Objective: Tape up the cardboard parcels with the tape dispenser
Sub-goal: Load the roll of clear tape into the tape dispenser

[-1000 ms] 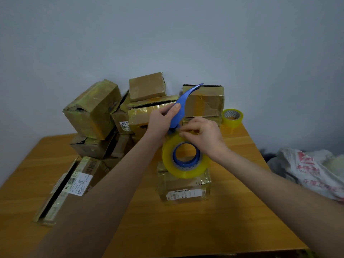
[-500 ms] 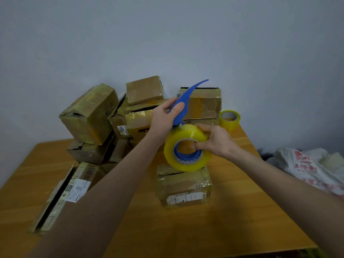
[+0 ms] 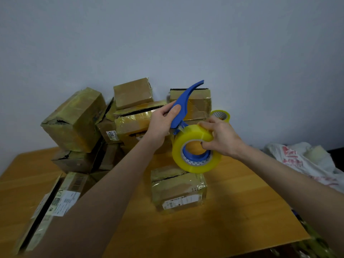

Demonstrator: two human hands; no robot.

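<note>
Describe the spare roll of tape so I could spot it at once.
Look to the far right corner of the wooden table, by the wall. Just right of the last parcel in the pile sits the spare roll, small and yellow. Unlike the bigger yellow roll on the blue dispenser, it stands alone with nobody holding it.

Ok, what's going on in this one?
A person holds a blue tape dispenser in the air above the table. The left hand grips its handle; the right hand grips the yellow tape roll mounted on it. A small parcel sits on the table right below, more boxes piled by the wall. The dispenser is not touching any parcel.
</note>
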